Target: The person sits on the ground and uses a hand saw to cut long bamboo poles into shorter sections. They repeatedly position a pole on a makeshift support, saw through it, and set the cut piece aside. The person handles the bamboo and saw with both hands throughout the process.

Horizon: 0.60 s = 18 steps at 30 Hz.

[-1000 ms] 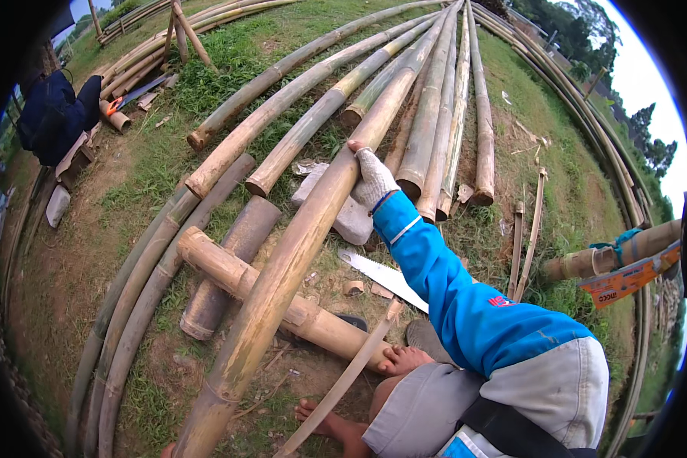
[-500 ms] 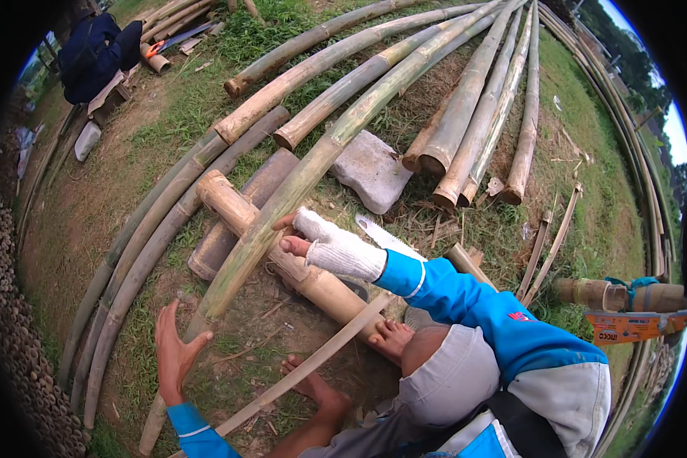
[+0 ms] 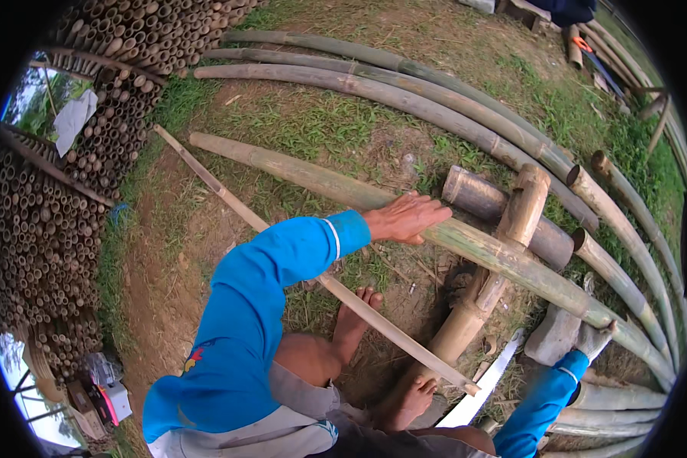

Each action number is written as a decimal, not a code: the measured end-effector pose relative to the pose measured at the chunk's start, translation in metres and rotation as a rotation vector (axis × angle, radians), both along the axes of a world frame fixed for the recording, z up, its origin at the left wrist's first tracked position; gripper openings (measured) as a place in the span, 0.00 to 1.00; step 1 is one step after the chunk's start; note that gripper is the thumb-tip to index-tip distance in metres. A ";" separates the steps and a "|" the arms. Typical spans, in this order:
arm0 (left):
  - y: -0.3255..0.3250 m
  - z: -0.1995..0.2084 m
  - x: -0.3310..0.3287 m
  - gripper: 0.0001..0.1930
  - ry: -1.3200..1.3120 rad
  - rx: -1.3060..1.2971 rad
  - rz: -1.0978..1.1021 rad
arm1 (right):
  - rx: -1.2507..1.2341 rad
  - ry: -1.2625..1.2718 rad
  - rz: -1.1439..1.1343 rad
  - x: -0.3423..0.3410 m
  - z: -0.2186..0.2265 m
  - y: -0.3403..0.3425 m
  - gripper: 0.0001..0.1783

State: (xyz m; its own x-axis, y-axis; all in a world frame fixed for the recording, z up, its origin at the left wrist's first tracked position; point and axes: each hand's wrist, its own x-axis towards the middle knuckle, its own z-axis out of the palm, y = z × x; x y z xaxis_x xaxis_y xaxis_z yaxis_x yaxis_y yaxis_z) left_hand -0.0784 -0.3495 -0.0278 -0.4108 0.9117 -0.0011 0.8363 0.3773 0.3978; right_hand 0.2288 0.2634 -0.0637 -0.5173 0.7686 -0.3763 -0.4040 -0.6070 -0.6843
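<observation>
A long greenish bamboo pole (image 3: 504, 261) lies slantwise in front of me. It rests across a notched bamboo post (image 3: 466, 317), which leans up from beside my foot. My bare left hand (image 3: 408, 217) lies over the pole left of the post, its fingers wrapped across the top. Farther right, my right hand (image 3: 592, 340) in a white glove is closed against the same pole; some of its fingers are hidden. A pale handsaw blade (image 3: 487, 382) lies by my right forearm. A long bamboo slat (image 3: 382, 324) stretches past my feet, partly under my left sleeve.
A short thick bamboo piece (image 3: 477, 191) lies beyond the post. Long bamboo poles (image 3: 435, 105) curve across the grass behind, and more lie at right. A grey stone (image 3: 551, 336) sits near my right hand. Stacked bamboo (image 3: 46, 252) fills the left side.
The view has swung to the left. My left hand, open beside the pole before, is now on it. My gloved right hand has shifted farther along the pole, away from the post.
</observation>
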 end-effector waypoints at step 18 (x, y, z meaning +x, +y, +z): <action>-0.316 -0.038 0.039 0.41 0.268 0.110 1.653 | 0.362 -0.064 1.088 -0.055 0.100 -0.391 0.33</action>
State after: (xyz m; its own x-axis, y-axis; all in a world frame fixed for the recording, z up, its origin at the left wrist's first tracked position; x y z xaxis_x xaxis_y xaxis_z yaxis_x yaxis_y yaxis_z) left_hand -0.0392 -0.6658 -0.0660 -0.8403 -0.4795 0.2529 -0.3595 0.8421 0.4021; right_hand 0.1734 -0.1273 0.0363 -0.9618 -0.0051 -0.2737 0.2553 -0.3770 -0.8903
